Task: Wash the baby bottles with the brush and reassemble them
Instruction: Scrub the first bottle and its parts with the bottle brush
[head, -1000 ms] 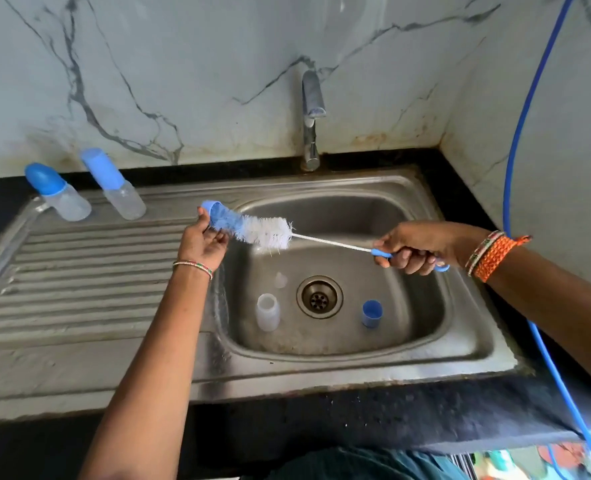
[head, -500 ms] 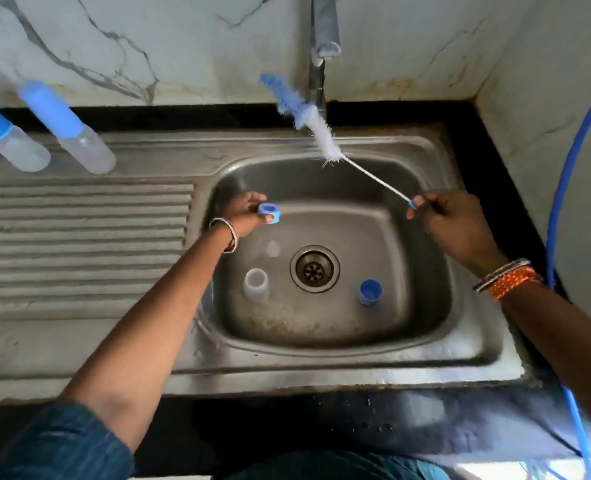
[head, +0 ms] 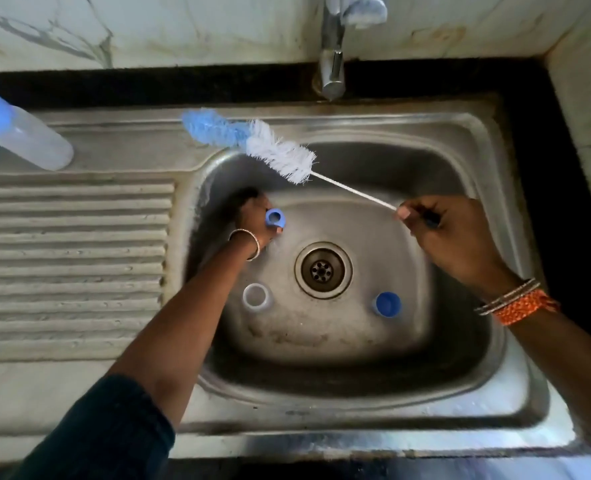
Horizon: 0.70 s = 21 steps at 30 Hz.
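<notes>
Bottle brush (head: 252, 143) hangs over the far left corner of the steel sink (head: 477, 140), its one head view showing the blue-and-white bristle end out over the rim and the thin wire shaft running down and to the right into the right hand (head: 449, 237), whose fingers are curled round the handle. Its long axis runs diagonally, bristles pointing up-left towards the wall, handle end low and right. Most of the handle is hidden inside the fist; only a dark sliver shows.

Left hand (head: 252, 216) is down inside the basin near its left wall, pinching a small blue ring (head: 275, 218) whose opening faces the camera. The fingers are shadowed and blurred.

On the basin floor a clear cap (head: 255, 296) stands open side up, left of the drain (head: 323, 270), and a blue cap (head: 387, 304) sits to the drain's right. Both are apart from the hands.

On the ribbed drainboard (head: 72, 258) at far left, one baby bottle (head: 20, 133) with a blue cap is cut off by the frame edge; a second one beside it is barely visible. The tap (head: 333, 64) is cropped at the top.
</notes>
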Available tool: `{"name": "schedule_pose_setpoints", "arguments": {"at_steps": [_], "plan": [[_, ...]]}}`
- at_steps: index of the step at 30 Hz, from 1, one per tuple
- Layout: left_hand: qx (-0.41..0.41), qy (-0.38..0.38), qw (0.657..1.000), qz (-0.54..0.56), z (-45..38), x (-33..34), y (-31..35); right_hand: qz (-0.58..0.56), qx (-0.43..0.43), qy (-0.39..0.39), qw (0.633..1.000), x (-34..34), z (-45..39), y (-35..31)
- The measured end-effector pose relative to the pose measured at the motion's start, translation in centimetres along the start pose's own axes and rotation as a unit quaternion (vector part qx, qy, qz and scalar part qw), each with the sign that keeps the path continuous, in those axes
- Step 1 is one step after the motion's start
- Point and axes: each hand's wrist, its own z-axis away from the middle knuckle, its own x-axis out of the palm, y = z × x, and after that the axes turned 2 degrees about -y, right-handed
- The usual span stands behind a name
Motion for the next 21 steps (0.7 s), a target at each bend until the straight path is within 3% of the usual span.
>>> {"name": "schedule_pose_setpoints", "arguments": {"at_steps": [5,9,11,14,17,19,21], "plan": [[0.010,0.078,0.994,-0.071,2.5,-0.7,0.8,-0.007,0.008,0.029,1.000,-0.5,0.7,0.6],[0.077,-0.044,0.950,-0.300,3.2,-0.7,0.5,0.081,-0.032,0.050,0.995,-1.1,2.0,0.1],[0.087,-0.097,0.935,-0.328,2.9,-0.3,0.0,0.137,-0.045,0.061,0.988,-1.0,2.6,0.0],[0.081,-0.096,0.972,-0.196,2.8,0.0,0.1,0.152,-0.029,0.050,0.987,-1.0,2.8,0.0],[0.007,-0.039,0.998,0.042,3.3,-0.8,1.2,0.143,-0.006,0.052,0.988,-1.5,3.2,-0.4],[-0.066,-0.027,0.959,0.276,4.1,-2.0,2.2,0.135,0.004,0.058,0.989,-1.8,3.7,-0.8],[-0.110,-0.001,0.869,0.482,5.2,-4.0,3.7,0.130,-0.004,0.069,0.989,-2.1,4.6,-1.0]]}}
